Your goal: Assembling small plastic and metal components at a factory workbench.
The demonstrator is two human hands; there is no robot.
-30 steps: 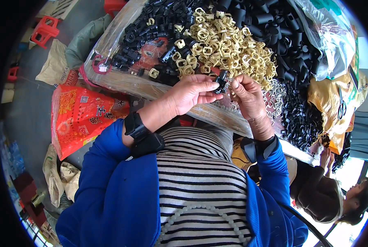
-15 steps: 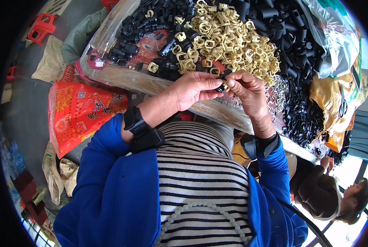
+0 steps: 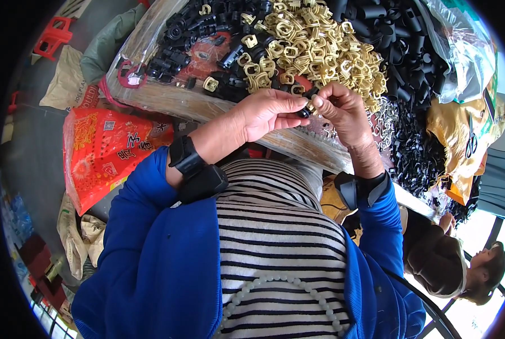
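My left hand (image 3: 266, 114) pinches a small black plastic part (image 3: 304, 112) between thumb and fingers, just above the table's near edge. From the other side my right hand (image 3: 344, 116) meets it, thumb and fingertips closed at the same part. A tiny beige bit shows between the fingertips, too small to make out. Right behind the hands lies a heap of beige plastic clips (image 3: 314, 48). To its left are black ribbed fittings (image 3: 190, 34), some with beige pieces among them.
Black tubes (image 3: 396, 45) are piled at the back right, with small metal clips (image 3: 381, 127) and black bits (image 3: 408, 155) nearer. A red printed bag (image 3: 114, 152) stands left of the table. Another person (image 3: 447, 260) sits at the right. A red stool (image 3: 53, 38) is far left.
Both hands have shifted slightly, still together at the black part. The part is now tilted more upright between the fingertips.
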